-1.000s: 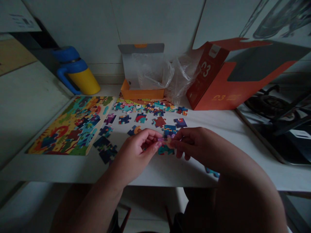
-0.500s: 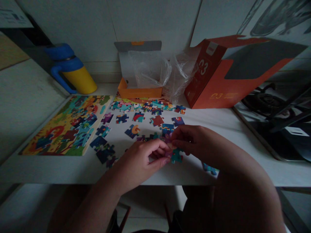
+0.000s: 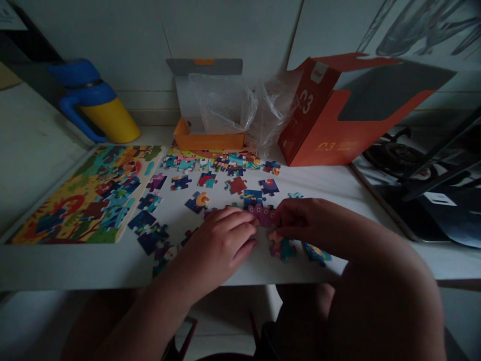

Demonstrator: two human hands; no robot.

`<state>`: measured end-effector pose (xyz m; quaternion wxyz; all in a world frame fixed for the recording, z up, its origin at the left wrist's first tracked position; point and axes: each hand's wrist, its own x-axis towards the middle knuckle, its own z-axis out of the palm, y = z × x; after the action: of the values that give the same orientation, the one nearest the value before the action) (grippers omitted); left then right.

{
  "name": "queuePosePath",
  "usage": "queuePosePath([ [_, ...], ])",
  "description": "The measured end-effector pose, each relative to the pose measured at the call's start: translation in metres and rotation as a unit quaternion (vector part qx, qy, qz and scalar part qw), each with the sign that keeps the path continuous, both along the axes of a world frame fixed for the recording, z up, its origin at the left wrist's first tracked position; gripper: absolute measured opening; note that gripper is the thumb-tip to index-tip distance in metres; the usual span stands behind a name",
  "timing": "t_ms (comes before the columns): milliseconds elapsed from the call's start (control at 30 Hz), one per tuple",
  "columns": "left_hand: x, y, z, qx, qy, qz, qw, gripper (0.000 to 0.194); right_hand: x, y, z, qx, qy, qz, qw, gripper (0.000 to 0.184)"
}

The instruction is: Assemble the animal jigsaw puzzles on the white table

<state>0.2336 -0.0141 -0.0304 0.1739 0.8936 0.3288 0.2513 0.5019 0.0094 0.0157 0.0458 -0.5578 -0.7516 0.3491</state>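
My left hand (image 3: 229, 238) is closed, its fingers together and curled at the left end of a purple puzzle piece (image 3: 260, 213) with eye-like dots. At that piece's right end, the fingers of my right hand (image 3: 298, 219) are pinched; their tips are partly hidden. Just below the right fingertips lies a small pink and teal puzzle section (image 3: 283, 248). A blue puzzle section (image 3: 252, 198) adjoins the purple piece's upper edge. Another blue-green piece (image 3: 317, 253) lies under my right forearm, partly covered.
Loose puzzle pieces (image 3: 236, 185) are spread over the white table (image 3: 210, 275). A colourful puzzle board (image 3: 75, 200) lies left, below a blue and yellow jug (image 3: 112, 120). Behind stand an orange open box (image 3: 210, 142), clear plastic wrapping (image 3: 259, 115) and a tall orange box (image 3: 338, 130).
The pink and teal section now lies apart from the purple piece, lower right. My left fingers have folded down over the purple piece's left side. The view has shifted slightly right.
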Motion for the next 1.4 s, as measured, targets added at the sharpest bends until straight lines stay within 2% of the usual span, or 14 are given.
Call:
queuePosePath([
  [200,0.003,0.001,-0.003,0.024,0.034,0.042,0.998,0.014,-0.009,-0.001,0.003,0.005,-0.030,-0.040,0.999,0.022],
  [433,0.003,0.002,-0.003,0.016,0.051,0.036,0.998,0.012,-0.017,-0.001,0.005,0.032,-0.071,-0.039,0.996,0.024],
  [767,0.004,-0.001,-0.001,0.035,0.069,0.064,0.995,0.023,-0.020,-0.003,0.011,0.023,-0.098,-0.048,0.994,0.017],
  [1067,0.003,-0.001,-0.001,0.034,0.073,0.065,0.995,0.024,-0.025,-0.004,-0.004,0.077,-0.121,-0.077,0.987,0.016],
  [1400,0.004,-0.002,0.000,0.034,0.075,0.064,0.995,0.025,-0.026,-0.004,-0.002,0.070,-0.125,-0.068,0.987,0.004],
])
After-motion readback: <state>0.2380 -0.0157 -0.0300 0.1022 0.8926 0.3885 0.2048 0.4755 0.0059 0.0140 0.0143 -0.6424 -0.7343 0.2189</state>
